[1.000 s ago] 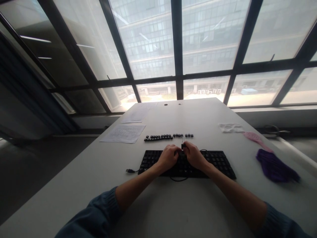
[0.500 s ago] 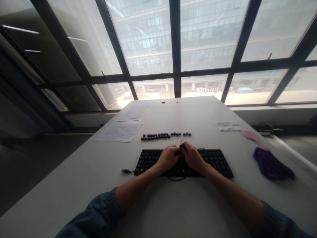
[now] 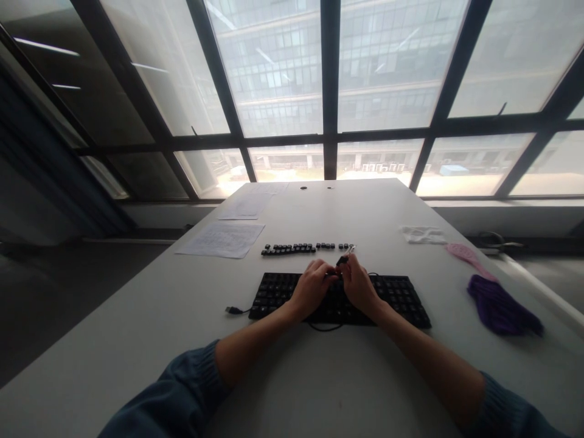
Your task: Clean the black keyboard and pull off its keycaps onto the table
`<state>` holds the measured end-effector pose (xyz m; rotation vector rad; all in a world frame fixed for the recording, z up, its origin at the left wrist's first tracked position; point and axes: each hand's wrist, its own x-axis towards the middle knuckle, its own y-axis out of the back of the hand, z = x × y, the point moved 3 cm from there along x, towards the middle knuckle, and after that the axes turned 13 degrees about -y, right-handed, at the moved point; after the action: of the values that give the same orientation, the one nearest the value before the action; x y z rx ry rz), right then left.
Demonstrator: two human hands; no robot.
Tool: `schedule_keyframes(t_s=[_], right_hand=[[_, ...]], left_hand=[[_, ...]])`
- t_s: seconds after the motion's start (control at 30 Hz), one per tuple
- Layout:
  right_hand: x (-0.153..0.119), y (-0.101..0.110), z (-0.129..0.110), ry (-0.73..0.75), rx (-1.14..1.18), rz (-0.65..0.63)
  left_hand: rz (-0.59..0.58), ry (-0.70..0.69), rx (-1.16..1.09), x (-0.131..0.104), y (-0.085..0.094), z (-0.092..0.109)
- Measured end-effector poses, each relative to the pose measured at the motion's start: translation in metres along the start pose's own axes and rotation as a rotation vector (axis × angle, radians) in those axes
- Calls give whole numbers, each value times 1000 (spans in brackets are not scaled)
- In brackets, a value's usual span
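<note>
A black keyboard (image 3: 401, 298) lies on the white table, with both my hands over its upper middle. My right hand (image 3: 358, 285) is closed around a small tool (image 3: 350, 250) with a dark body and thin wire prongs, which point up and to the right. Beside it, my left hand (image 3: 312, 286) has its fingers bent together near the tool; what they pinch, if anything, is too small to make out. Behind the keyboard, loose black keycaps (image 3: 296, 248) stand in rows.
Printed papers (image 3: 221, 240) lie at the left. On the right are a white cloth (image 3: 423, 235), a pink item (image 3: 469, 258) and a purple cloth (image 3: 502, 307). A USB plug (image 3: 235, 310) rests left of the keyboard. Windows stand beyond the table (image 3: 337, 213).
The tool in my right hand has tilted from upright toward the right, and that hand has risen slightly. My left hand has moved little. The whole view has shifted slightly.
</note>
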<state>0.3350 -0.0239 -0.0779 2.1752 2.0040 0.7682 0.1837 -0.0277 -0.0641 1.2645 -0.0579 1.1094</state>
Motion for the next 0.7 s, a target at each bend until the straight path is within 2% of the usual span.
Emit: schedule_keyframes(t_s=[0.23,0.43,0.7], right_hand=[[-2,-2,-1,-9,-27,-61],[2,-1,4,-37,55,-9],[4,1,4,-24,40,10]], left_hand=[[12,26,24,0,0,2],[-15,9,-29,-1,-2,0],[-91,-109,188,0,1,9]])
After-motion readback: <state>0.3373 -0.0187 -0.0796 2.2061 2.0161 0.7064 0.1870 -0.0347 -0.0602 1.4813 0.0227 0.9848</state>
